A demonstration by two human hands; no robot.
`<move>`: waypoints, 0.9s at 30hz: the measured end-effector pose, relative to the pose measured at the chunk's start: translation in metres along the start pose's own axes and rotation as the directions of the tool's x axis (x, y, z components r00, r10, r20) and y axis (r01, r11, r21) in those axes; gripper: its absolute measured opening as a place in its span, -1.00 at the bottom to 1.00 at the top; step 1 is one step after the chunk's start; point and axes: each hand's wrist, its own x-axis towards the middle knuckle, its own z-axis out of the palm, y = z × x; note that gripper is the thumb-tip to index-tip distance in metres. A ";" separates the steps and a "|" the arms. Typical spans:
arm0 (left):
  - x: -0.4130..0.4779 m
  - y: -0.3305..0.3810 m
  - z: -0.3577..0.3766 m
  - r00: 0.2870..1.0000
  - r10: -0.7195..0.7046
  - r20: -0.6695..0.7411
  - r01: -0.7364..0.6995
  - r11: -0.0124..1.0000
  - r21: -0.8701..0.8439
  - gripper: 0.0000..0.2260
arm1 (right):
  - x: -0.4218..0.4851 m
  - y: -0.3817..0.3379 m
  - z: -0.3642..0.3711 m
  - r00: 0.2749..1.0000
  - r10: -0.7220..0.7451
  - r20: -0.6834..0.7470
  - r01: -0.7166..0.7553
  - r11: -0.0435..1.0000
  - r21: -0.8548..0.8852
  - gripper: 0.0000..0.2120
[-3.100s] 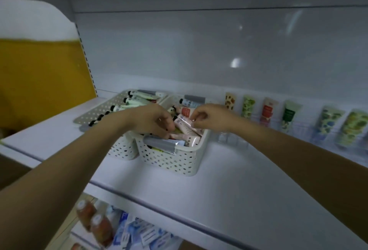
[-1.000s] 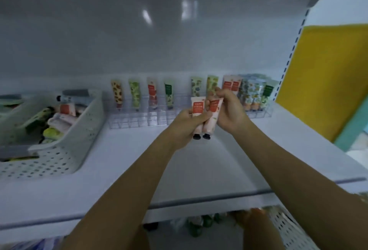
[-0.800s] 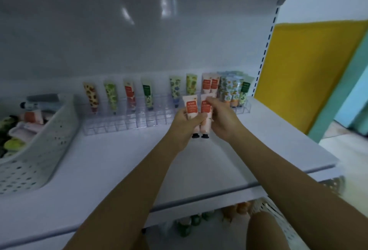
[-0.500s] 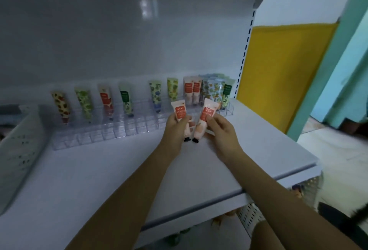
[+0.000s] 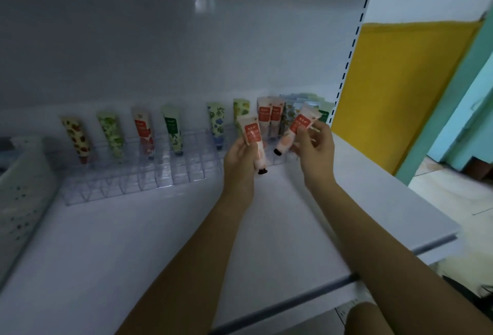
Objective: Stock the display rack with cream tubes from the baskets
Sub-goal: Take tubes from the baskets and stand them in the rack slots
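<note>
Now both hands are raised above the white shelf (image 5: 165, 228), just in front of the clear display rack (image 5: 149, 174). The left hand (image 5: 241, 158) pinches one pink cream tube (image 5: 253, 145) with a red label, black cap pointing down. The right hand (image 5: 314, 148) pinches a second pink tube (image 5: 294, 132), which is tilted with its cap toward the left tube; the two tubes are apart. Several tubes already stand in the back row of the rack, most of them at its right end. At the far left edge, a white perforated basket (image 5: 18, 196) sits on the shelf.
</note>
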 end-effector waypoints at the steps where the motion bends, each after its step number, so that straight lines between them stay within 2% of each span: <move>1: 0.001 -0.001 -0.003 1.000 -0.005 -0.008 0.005 1.000 -0.015 -0.79 | 0.005 0.001 0.005 1.000 -0.023 -0.018 0.022 0.999 -0.031 -0.81; 5: 0.008 0.002 -0.009 0.999 -0.019 -0.037 0.015 0.994 -0.110 -0.75 | 0.024 -0.003 0.024 0.994 -0.098 -0.054 0.091 0.989 -0.115 -0.74; 8: 0.008 0.000 -0.012 1.000 -0.022 -0.020 0.020 0.992 -0.125 -0.76 | 0.036 -0.002 0.035 0.987 -0.161 -0.030 0.153 0.970 -0.188 -0.74; 14: 0.005 0.001 -0.014 1.000 -0.017 0.026 0.021 0.989 -0.144 -0.83 | 0.048 0.010 0.045 0.984 -0.152 0.090 0.168 0.962 -0.216 -0.79; 21: 0.004 0.003 -0.016 0.997 -0.008 0.082 0.023 0.981 -0.193 -0.80 | 0.051 0.012 0.047 0.973 -0.211 0.095 0.230 0.929 -0.289 -0.76; 27: 0.001 -0.001 -0.017 0.993 0.007 0.118 0.010 0.990 -0.140 -0.75 | 0.053 0.015 0.046 0.974 -0.212 0.082 0.227 0.924 -0.307 -0.76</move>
